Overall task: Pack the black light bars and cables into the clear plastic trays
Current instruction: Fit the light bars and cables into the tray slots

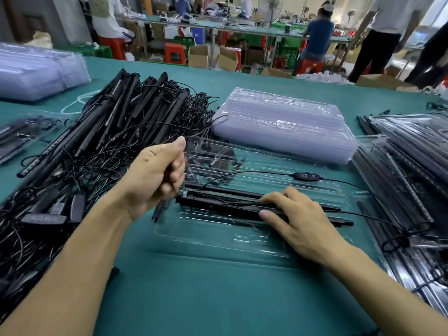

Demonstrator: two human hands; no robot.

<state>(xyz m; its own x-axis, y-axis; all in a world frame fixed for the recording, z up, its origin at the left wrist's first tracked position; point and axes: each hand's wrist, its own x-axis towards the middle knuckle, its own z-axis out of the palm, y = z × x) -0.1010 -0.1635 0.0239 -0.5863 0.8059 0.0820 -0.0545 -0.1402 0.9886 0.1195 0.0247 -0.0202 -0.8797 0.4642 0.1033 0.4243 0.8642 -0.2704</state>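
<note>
Several slim black light bars (pixel 218 205) lie in a shallow clear plastic tray (pixel 206 240) on the teal surface (pixel 218 299). The right hand (pixel 300 217) presses them down with straight fingers, and the left hand (pixel 157 175) clenches a thin black piece (pixel 158 210), too blurred to identify. Seating seems under way; next, the black cable with inline controller (pixel 307 176) likely needs tucking into the tray.

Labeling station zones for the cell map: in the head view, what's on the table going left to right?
Left to right: pile of loose light bars and cables → left hand holding a cable → right hand pressing bars in the open tray → stack of filled trays.
</note>
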